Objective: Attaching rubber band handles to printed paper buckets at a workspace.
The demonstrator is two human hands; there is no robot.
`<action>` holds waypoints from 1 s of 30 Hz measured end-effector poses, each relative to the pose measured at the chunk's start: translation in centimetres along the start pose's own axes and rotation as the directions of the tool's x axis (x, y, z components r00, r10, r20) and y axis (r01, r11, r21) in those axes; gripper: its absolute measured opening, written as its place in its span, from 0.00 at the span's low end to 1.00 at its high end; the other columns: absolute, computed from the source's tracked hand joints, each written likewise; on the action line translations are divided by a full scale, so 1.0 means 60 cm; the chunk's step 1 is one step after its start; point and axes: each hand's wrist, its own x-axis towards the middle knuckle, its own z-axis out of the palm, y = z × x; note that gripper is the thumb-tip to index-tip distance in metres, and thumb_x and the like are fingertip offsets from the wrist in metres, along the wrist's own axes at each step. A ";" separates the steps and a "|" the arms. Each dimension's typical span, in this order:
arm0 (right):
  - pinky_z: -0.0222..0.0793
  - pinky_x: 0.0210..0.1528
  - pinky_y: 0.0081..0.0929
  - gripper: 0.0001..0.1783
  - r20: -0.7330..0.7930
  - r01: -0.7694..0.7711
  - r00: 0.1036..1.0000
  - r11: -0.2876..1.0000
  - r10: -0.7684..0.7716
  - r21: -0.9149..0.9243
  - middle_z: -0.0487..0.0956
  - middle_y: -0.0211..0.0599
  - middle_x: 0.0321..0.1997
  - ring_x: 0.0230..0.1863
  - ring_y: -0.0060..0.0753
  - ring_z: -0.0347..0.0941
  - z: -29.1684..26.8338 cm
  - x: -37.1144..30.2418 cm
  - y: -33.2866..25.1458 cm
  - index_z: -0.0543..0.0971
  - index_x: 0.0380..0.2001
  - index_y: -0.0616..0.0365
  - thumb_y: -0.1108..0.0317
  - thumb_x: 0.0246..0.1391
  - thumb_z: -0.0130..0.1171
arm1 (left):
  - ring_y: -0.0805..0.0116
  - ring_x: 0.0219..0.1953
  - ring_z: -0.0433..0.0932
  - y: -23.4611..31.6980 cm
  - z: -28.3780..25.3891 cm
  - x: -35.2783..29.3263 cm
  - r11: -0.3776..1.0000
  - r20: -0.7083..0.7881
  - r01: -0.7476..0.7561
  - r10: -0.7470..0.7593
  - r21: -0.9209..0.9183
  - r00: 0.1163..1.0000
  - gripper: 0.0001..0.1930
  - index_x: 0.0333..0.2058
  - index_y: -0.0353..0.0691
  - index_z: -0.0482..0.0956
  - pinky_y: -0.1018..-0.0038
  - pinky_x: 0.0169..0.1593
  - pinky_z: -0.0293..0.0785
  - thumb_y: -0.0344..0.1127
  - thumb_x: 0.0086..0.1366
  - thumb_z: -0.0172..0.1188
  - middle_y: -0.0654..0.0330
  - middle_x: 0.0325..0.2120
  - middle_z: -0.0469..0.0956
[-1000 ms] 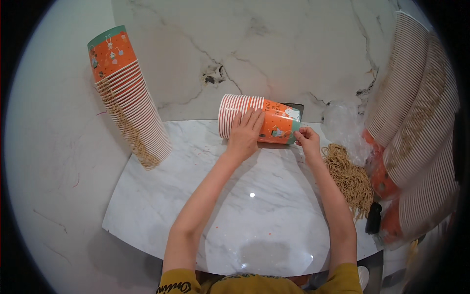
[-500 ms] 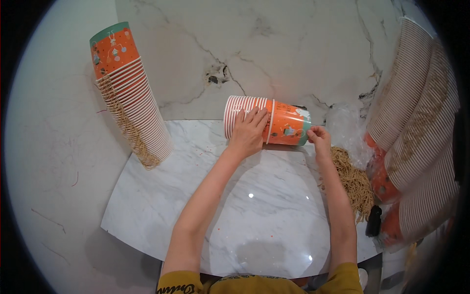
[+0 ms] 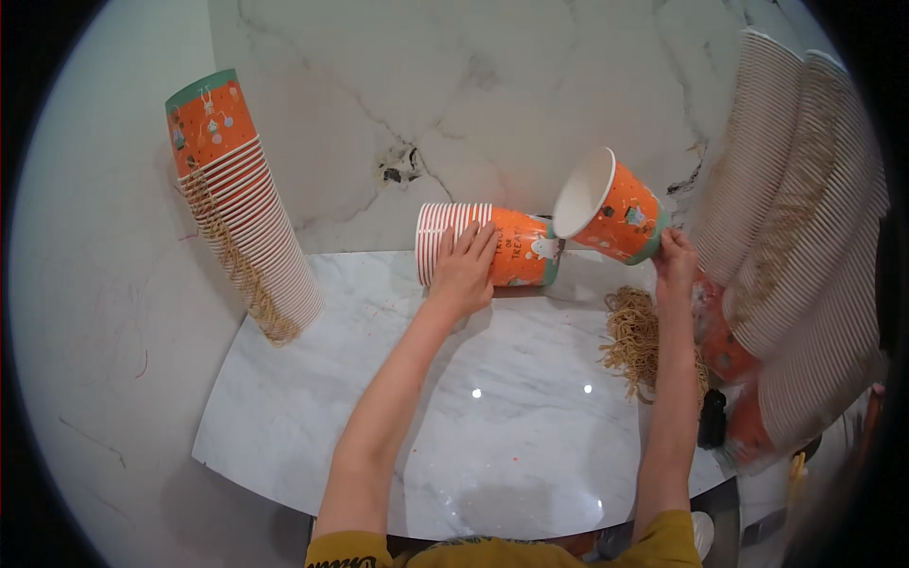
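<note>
A short stack of orange paper cups (image 3: pixel 522 248) with white rims and green bases lies on its side at the table's far edge. My left hand (image 3: pixel 462 270) rests on this stack, fingers spread over the rims; its thumb is hidden. To the right, my right hand (image 3: pixel 676 261) pinches a single paper cup (image 3: pixel 627 214) by its green base. That cup is tilted in the air, apart from the stack, its white mouth facing left toward it. At the left stands a tall stack of matching cups (image 3: pixel 256 227) with tan twisted paper cord handles down its side.
A marble-patterned table (image 3: pixel 312 417) lies under my arms. Tan cords (image 3: pixel 632 331) are heaped beside my right forearm. Several long cup stacks in clear plastic (image 3: pixel 791 208) crowd the right side, and a small black object (image 3: pixel 712 419) lies near them.
My right hand has pulled a cup off the end of the lying stack, moving it right and tilting it up. My left hand remains on the stack, which now shows another cup's printed side.
</note>
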 end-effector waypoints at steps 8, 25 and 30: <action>0.74 0.49 0.30 0.10 0.254 -0.316 0.929 0.934 0.268 0.168 0.82 0.30 0.43 0.43 0.26 0.78 0.143 -0.149 0.002 0.77 0.46 0.57 0.65 0.67 0.57 | 0.46 0.73 0.55 -0.020 -0.041 -0.008 0.959 -0.105 0.045 -0.076 -0.278 0.992 0.42 0.68 0.30 0.59 0.54 0.75 0.50 0.25 0.51 0.60 0.45 0.68 0.61; 0.84 0.46 0.33 0.08 0.383 -0.808 0.518 0.584 0.765 -0.073 0.79 0.41 0.40 0.43 0.33 0.81 0.179 -0.417 0.060 0.74 0.40 0.63 0.68 0.69 0.54 | 0.58 0.43 0.78 0.075 -0.264 -0.192 0.907 -0.213 0.081 -0.183 -0.412 0.960 0.14 0.43 0.38 0.80 0.58 0.59 0.65 0.26 0.57 0.66 0.57 0.36 0.79; 0.81 0.35 0.26 0.10 0.433 -0.636 0.361 0.558 0.826 -0.533 0.80 0.36 0.34 0.34 0.30 0.81 0.164 -0.419 0.047 0.75 0.40 0.63 0.66 0.70 0.55 | 0.61 0.34 0.76 0.091 -0.282 -0.206 0.920 -0.145 0.077 -0.142 -0.385 0.979 0.07 0.34 0.38 0.80 0.58 0.59 0.63 0.23 0.56 0.63 0.60 0.28 0.76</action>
